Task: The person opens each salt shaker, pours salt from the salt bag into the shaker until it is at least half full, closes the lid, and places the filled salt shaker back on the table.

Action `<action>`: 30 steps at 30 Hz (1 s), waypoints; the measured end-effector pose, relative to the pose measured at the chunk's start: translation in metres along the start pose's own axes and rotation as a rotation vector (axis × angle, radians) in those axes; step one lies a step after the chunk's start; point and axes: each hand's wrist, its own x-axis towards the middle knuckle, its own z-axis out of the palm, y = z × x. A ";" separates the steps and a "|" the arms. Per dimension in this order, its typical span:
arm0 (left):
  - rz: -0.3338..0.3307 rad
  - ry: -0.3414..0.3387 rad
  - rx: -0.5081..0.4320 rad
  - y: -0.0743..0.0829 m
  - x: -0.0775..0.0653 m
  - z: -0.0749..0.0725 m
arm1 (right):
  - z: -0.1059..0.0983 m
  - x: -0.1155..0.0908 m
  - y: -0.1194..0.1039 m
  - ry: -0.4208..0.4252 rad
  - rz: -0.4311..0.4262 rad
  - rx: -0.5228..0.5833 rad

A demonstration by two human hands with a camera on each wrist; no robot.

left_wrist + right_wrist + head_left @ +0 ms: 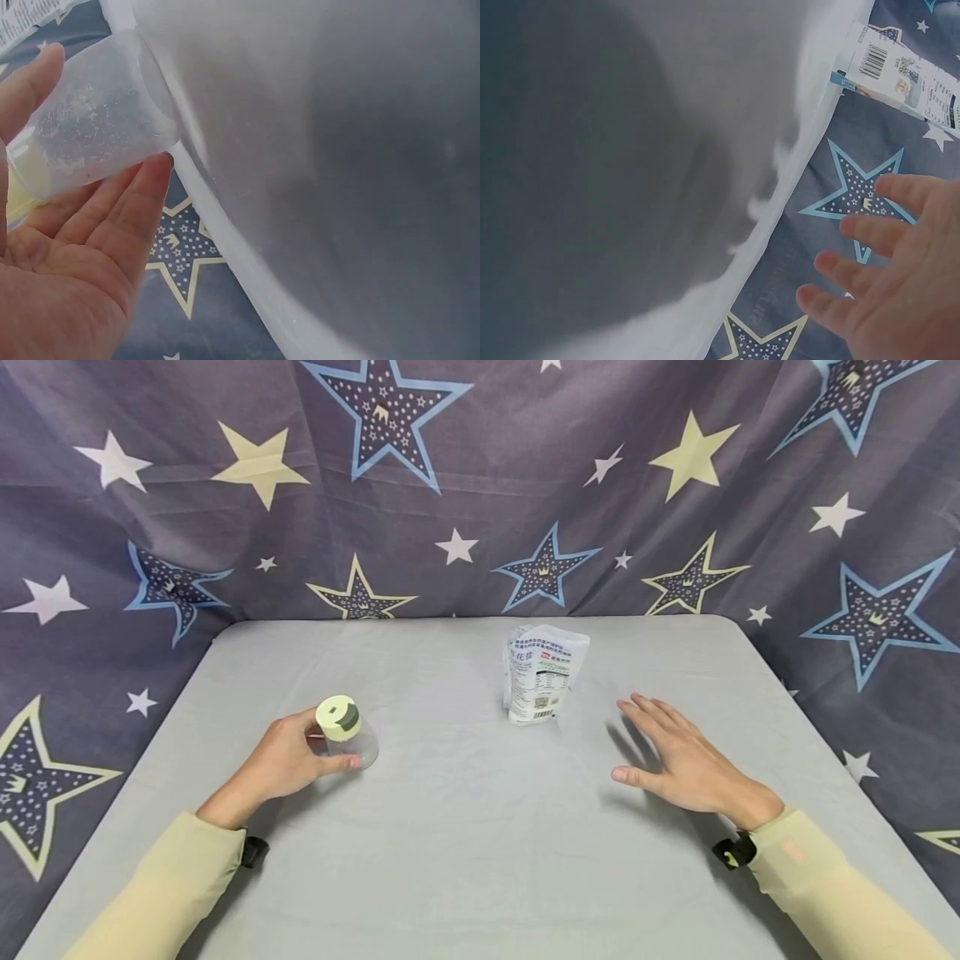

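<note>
My left hand (288, 756) is around a clear seasoning jar (356, 747), with the thumb on the near side and the fingers behind it. Its round lid (337, 717) is pale yellow with a dark green flap. White grains cling inside the jar (101, 112) in the left wrist view. A white salt pouch (543, 677) with printed text and a barcode stands upright at the back of the table. Right of that pouch, my right hand (678, 760) hovers low over the table, fingers spread and holding nothing. The right wrist view shows the hand (900, 277) with the pouch (900, 75) beyond it.
A light grey cloth covers the table (480, 843). Behind it and along both sides hangs a dark curtain (480, 485) with stars. Black straps (255, 852) circle both wrists below the pale yellow sleeves (157, 885).
</note>
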 end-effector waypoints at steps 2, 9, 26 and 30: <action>-0.001 0.000 0.001 0.000 0.000 0.001 | 0.001 0.000 -0.001 0.000 -0.006 0.004; -0.016 -0.010 -0.003 0.001 0.000 0.001 | 0.004 -0.001 -0.003 -0.007 -0.006 0.014; -0.019 -0.036 -0.022 0.007 0.002 0.009 | 0.007 -0.002 -0.009 -0.001 -0.020 0.016; -0.010 -0.046 -0.031 0.012 0.002 0.013 | 0.006 -0.001 -0.010 -0.002 -0.023 0.016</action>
